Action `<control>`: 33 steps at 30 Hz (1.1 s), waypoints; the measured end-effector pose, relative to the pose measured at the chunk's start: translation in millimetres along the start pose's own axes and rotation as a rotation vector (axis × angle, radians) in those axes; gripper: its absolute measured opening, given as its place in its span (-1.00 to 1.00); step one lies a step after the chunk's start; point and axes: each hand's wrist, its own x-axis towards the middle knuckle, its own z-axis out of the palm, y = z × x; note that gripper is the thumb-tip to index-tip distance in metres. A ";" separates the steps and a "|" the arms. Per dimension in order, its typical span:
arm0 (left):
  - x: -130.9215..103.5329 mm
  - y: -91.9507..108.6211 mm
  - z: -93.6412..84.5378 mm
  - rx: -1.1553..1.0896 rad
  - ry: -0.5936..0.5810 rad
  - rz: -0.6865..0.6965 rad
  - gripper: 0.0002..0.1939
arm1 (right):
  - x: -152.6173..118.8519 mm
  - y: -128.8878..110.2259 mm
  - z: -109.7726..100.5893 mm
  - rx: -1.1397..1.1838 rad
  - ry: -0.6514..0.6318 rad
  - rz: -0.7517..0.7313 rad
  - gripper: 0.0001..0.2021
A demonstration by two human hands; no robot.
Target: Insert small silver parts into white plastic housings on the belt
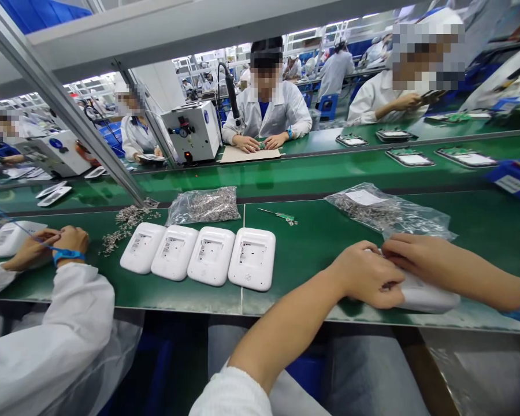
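Note:
On the right part of the green bench, my left hand point(368, 276) is closed at the left side of a white plastic housing point(429, 296). Across the housing's upper edge lies my right hand point(416, 260), its fingers bent and close to my left hand. What the fingertips of either hand pinch is hidden. Behind them rests a clear bag of small metal parts point(377, 211) with a white label. Four white housings stand in a row to the left, the nearest one point(252, 259) showing its recessed side.
A bag of small parts point(210, 205), loose metal parts point(132, 222) and a green-handled tool point(279, 215) lie behind the row. At left, a co-worker's hands point(54, 242) work over another housing. Beyond the green conveyor point(312, 167) sit other people. A blue bin point(513, 179) stands far right.

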 end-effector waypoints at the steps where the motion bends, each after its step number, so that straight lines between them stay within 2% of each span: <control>1: 0.2 0.2 -1.6 -0.004 0.006 0.003 -0.77 | -1.5 -3.6 -4.1 -0.011 -0.019 -0.003 -0.71; 5: 1.6 1.3 -6.5 -0.045 -0.004 0.009 -0.79 | -3.1 -30.0 -29.8 -0.159 -0.097 -0.058 -0.75; 7: 2.6 -1.7 -4.8 -0.067 0.045 0.002 -0.81 | 1.5 -37.0 -35.9 -0.222 -0.112 -0.089 -0.81; 11: 3.0 -7.3 0.4 -0.097 0.146 0.024 -0.83 | 7.8 -31.9 -33.3 -0.234 -0.078 -0.089 -0.86; 17: -1.8 -4.7 -0.2 -0.010 0.156 0.069 -0.81 | 7.9 -27.5 -30.6 -0.204 -0.025 -0.172 -0.85; 19: -2.2 -4.0 0.6 0.027 0.194 0.123 -0.81 | 7.3 -27.1 -30.6 -0.199 -0.003 -0.180 -0.85; 22: -1.3 -1.2 2.1 0.097 0.257 0.274 -0.78 | 5.8 -26.3 -29.6 -0.188 0.023 -0.168 -0.86; 25: 0.1 2.7 2.7 0.157 0.276 0.363 -0.72 | 4.9 -25.7 -28.1 -0.206 0.013 -0.153 -0.85; 30: 0.0 4.7 3.1 0.164 0.313 0.350 -0.69 | 5.0 -26.6 -27.1 -0.236 -0.010 -0.141 -0.89; 33: -0.4 4.0 4.5 0.151 0.294 0.319 -0.70 | 3.5 -27.5 -26.1 -0.239 -0.001 -0.117 -0.89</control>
